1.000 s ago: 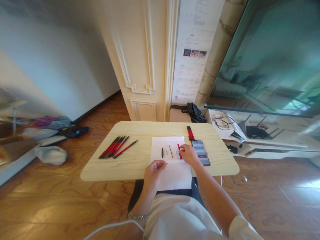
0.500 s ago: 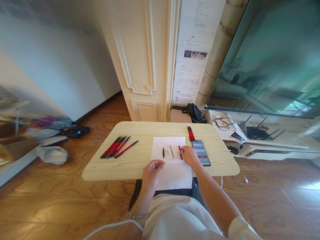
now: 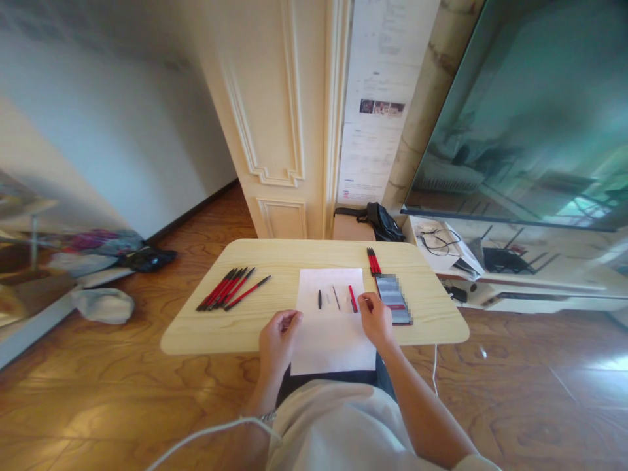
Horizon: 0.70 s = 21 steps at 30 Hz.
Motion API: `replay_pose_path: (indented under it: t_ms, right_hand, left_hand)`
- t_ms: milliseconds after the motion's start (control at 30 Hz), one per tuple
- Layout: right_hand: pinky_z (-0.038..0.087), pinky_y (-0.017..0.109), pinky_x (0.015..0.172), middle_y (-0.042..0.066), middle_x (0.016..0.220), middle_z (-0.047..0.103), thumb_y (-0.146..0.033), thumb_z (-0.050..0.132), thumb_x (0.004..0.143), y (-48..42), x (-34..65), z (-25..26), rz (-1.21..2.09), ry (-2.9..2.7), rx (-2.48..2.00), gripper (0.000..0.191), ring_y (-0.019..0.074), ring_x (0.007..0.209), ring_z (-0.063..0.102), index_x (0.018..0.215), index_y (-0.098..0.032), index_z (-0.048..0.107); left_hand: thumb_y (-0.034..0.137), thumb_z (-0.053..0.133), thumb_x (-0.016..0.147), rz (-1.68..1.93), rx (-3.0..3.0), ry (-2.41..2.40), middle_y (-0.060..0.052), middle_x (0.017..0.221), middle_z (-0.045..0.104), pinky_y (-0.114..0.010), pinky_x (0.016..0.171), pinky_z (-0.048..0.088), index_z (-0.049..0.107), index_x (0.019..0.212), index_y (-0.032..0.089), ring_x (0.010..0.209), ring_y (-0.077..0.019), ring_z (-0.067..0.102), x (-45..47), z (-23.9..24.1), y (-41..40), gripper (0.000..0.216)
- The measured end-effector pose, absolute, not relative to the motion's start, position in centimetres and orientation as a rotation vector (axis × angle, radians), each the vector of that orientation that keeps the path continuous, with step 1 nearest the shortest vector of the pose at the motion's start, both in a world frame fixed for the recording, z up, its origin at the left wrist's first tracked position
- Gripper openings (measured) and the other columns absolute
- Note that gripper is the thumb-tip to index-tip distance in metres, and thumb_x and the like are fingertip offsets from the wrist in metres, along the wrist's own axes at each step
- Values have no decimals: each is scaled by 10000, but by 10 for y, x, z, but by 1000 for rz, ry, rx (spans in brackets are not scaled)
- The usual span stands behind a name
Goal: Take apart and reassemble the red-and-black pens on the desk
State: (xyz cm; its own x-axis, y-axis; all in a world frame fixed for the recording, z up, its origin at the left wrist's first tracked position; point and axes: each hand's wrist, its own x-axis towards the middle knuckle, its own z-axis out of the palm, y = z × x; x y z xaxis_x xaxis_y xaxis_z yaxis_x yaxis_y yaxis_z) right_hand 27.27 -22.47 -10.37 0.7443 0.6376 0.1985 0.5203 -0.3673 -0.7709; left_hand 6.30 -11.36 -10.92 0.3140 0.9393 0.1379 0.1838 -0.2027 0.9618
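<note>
A white sheet of paper point(image 3: 330, 343) lies near the table's front edge. On its upper half several pen parts are set in a row: a short black piece point(image 3: 320, 299), a tiny pale piece point(image 3: 328, 299), a thin dark refill point(image 3: 336, 298) and a red barrel point(image 3: 352, 297) with a dark end. My left hand point(image 3: 279, 340) is at the sheet's left edge, thumb and fingers curled together. My right hand point(image 3: 376, 319) is at the right edge beside the red barrel, fingers bent into a pinch. Whatever either hand holds, if anything, is hidden.
Several red-and-black pens point(image 3: 226, 289) lie at the table's left, others point(image 3: 373, 261) at the back right. A phone point(image 3: 394, 299) rests right of my right hand. A white cable point(image 3: 210, 432) crosses my left forearm. A black bag point(image 3: 383, 222) sits behind the table.
My right hand has let go of the red barrel, which now lies on the paper, and has moved slightly right. My left hand has shifted left, from over the sheet to its edge.
</note>
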Motion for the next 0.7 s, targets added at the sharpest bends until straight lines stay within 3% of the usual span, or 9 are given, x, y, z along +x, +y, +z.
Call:
replay_pose_path:
  t_ms: [367, 700]
  right_hand:
    - [389, 240, 588, 51, 725, 646, -503, 349, 881, -229, 269, -122, 205, -778, -1969, 426, 172, 643, 569, 897, -166, 609]
    - [369, 235, 618, 36, 768, 670, -377, 413, 875, -212, 298, -103, 264, -958, -2141, 285, 168, 722, 597, 879, -198, 634]
  left_hand:
    - [439, 553, 786, 947, 1977, 1181, -48, 798, 707, -295, 715, 487, 656, 852, 218, 727, -204, 653, 60, -121, -115, 253]
    - [406, 535, 801, 922, 2051, 1200, -44, 813, 706, -289, 719, 476, 655, 859, 224, 736, -202, 648, 59, -123, -115, 226]
